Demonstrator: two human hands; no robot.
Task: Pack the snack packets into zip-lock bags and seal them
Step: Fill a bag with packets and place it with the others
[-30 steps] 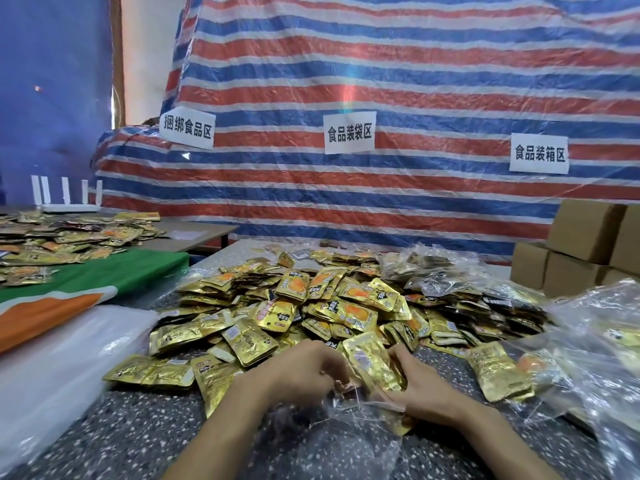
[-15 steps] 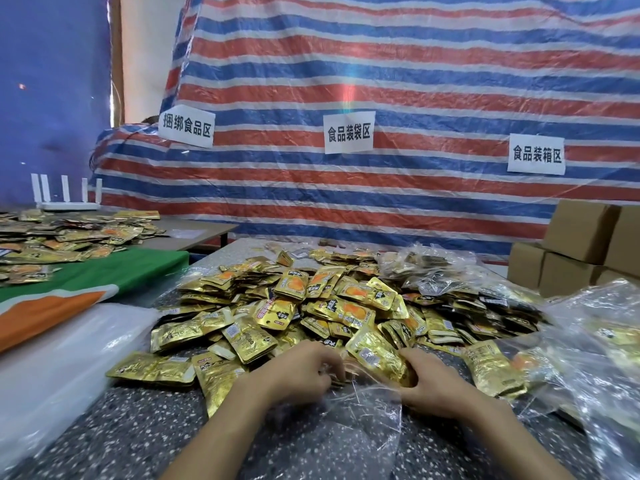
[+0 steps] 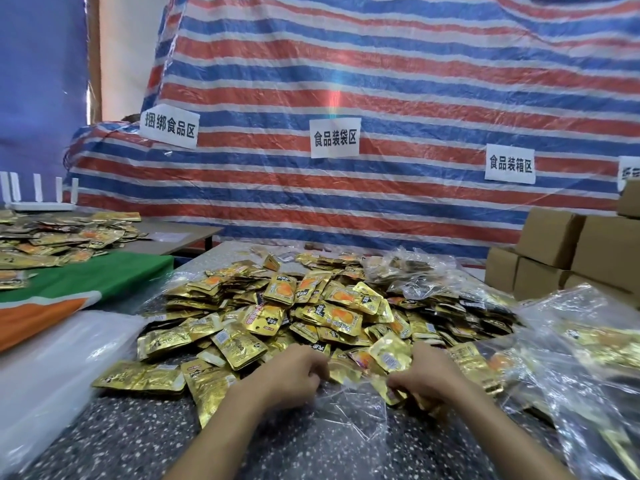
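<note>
Left hand [image 3: 294, 375] grip pinches the bag [image 3: 349, 420] mouth at the worktop [image 3: 121, 445] near edge, likely to hold it open. Right hand [image 3: 433, 375] grip curls round gold packets [image 3: 391, 358], apparently to feed them in. Pile [image 3: 311, 313] lies just behind, handy for refills.

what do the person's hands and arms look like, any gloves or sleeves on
The left hand and right hand are bare: no gloves, rings, watch or wristbands visible. Both arms are uncovered up to the frame edge, with no sleeve in view.
</note>
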